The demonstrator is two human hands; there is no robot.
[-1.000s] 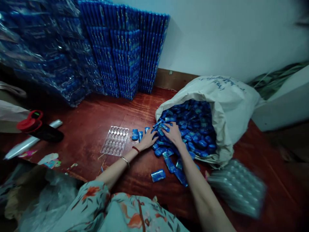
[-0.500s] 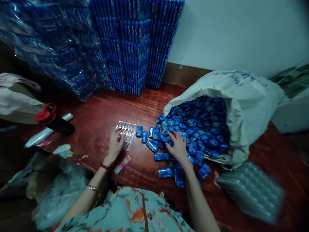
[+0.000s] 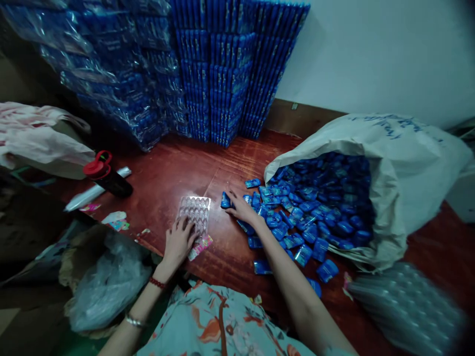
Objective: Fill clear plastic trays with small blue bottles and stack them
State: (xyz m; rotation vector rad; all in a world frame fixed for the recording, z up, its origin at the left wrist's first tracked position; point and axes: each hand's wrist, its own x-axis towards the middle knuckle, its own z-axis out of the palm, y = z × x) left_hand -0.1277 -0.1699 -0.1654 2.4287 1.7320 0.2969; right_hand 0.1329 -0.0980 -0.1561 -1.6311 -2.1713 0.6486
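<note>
A clear plastic tray with rows of rounded cavities lies flat on the table in front of me. My left hand rests on its lower left part, fingers spread, covering some of the cavities. To the right of the tray, my right hand has thumb and fingers around a small blue packet. Under and beside that hand, loose blue packets spill out of a big white sack. A pink printed slip lies by the tray's lower edge.
Tall stacks of blue packs in plastic wrap stand at the back. At left are a black bottle with a red lid, a silvery roll and pink cloth. More clear trays sit at right; plastic bags hang below the edge.
My right hand has left the packet pile and moved left to a packet near the tray. My left hand has slid down over the tray's lower part. The view has shifted left.
</note>
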